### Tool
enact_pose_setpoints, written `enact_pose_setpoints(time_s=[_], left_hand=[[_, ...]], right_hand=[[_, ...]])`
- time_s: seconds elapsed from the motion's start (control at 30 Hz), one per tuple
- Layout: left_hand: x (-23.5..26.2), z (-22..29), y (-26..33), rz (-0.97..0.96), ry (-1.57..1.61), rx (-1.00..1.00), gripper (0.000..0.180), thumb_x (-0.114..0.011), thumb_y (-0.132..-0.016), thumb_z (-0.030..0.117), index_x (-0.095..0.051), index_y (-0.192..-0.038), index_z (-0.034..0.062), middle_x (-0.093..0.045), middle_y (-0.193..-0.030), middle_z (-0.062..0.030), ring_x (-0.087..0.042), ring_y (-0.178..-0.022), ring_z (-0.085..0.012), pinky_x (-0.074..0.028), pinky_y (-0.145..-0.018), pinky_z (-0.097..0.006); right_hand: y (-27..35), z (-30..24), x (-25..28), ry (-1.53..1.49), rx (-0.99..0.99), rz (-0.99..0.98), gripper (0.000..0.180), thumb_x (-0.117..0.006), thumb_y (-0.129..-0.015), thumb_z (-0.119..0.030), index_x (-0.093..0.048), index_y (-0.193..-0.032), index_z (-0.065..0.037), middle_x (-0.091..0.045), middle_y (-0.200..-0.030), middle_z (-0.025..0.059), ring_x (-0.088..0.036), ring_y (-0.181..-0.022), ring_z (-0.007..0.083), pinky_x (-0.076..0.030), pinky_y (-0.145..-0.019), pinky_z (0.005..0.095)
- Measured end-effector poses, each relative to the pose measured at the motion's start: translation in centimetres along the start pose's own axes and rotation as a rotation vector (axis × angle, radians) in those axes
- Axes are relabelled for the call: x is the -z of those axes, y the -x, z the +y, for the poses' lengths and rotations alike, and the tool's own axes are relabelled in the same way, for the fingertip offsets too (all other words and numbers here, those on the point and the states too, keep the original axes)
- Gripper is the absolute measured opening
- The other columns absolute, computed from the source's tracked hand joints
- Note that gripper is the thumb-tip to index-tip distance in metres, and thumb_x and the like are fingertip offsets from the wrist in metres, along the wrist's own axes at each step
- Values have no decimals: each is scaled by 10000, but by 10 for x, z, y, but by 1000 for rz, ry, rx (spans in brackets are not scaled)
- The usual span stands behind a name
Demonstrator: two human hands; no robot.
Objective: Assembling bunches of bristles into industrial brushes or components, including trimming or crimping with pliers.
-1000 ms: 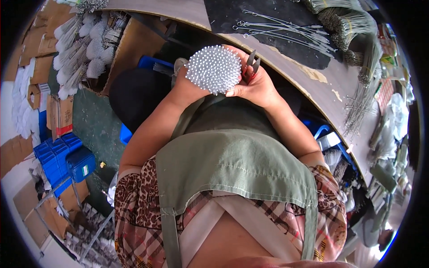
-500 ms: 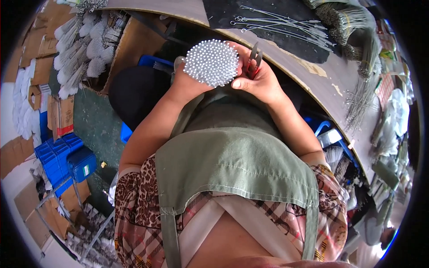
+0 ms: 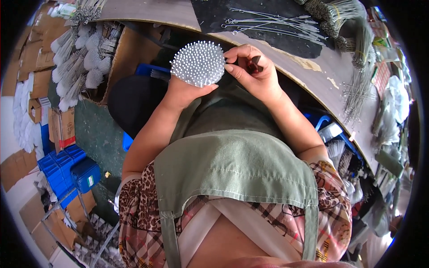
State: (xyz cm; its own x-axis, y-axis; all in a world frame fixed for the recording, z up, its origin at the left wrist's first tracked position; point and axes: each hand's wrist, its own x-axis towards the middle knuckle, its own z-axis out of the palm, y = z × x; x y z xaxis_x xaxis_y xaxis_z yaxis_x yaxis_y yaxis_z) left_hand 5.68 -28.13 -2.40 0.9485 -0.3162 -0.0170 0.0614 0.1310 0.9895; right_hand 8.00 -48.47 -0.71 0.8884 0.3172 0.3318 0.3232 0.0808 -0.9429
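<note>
My left hand (image 3: 185, 91) is closed around a thick round bundle of thin rods (image 3: 197, 63), seen end-on as a dense disc of white-tipped ends. Its fingers are mostly hidden beneath the bundle. On the right edge of that disc, the thumb and forefinger of my right hand (image 3: 259, 78) pinch close together; whether a single rod is between them cannot be made out. Tucked in the same palm is a pair of snips with red handles and dark blades (image 3: 254, 63). Both hands are above my lap and the green apron (image 3: 232, 165).
Several thin wire brushes with looped ends (image 3: 272, 24) lie on the table's black mat (image 3: 214, 11). Bundled wire brushes (image 3: 342, 20) are heaped at the right. A cardboard box (image 3: 129, 53) with more bundles stands left, a blue crate (image 3: 60, 167) on the floor.
The bundle has moved slightly left and tilted. My right hand has turned so its thumb and forefinger meet at the bundle's edge, and the snips' blades now point less upward.
</note>
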Motion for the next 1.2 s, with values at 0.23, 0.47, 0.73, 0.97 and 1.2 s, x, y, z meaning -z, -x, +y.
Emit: enact_pose_setpoints(time_s=[0.23, 0.47, 0.73, 0.97, 1.2], left_hand=[[-3, -3, -1, 63, 105, -43, 554, -729, -644, -57, -542, -1160, 22, -592, -1076, -35, -560, -989, -126, -454, -866, -287], [-2, -3, -2, 111, 239, 73, 512, -700, -654, -86, -555, -1135, 14, -595, -1067, -47, -573, -976, -139, -466, -848, -278], [-3, -2, -2, 69, 152, 49, 546, -649, -693, -112, -505, -1208, 1, -574, -1130, -67, -553, -1044, -170, -436, -917, -305], [-5, -1, -1, 137, 178, 60, 452, -731, -658, -69, -588, -1080, 8, -618, -1015, -35, -585, -921, -120, -481, -805, -261], [-3, -7, -4, 206, 196, 105, 394, -726, -672, -75, -594, -1032, 15, -624, -955, -32, -602, -855, -122, -493, -747, -259]], right_hand=[[-6, -2, -3, 212, 238, 59, 173, -705, -746, 25, -600, -858, -55, -620, -845, -3, -513, -683, 39, -404, -561, 188], [10, -4, -11, 23, -30, 3, 255, -673, -776, 73, -572, -989, -23, -604, -953, 54, -567, -820, 96, -474, -693, 221], [0, 4, -13, 300, 269, 70, 226, -732, -735, -7, -645, -934, -67, -627, -853, 23, -582, -715, 102, -468, -599, 219], [12, 15, -20, -324, -65, 120, 241, -619, -805, 103, -509, -945, -59, -550, -950, 42, -542, -787, 92, -453, -716, 215], [17, 15, -24, -296, -206, 77, 128, -583, -910, -151, -539, -981, -55, -592, -843, 16, -460, -673, 34, -367, -587, 178]])
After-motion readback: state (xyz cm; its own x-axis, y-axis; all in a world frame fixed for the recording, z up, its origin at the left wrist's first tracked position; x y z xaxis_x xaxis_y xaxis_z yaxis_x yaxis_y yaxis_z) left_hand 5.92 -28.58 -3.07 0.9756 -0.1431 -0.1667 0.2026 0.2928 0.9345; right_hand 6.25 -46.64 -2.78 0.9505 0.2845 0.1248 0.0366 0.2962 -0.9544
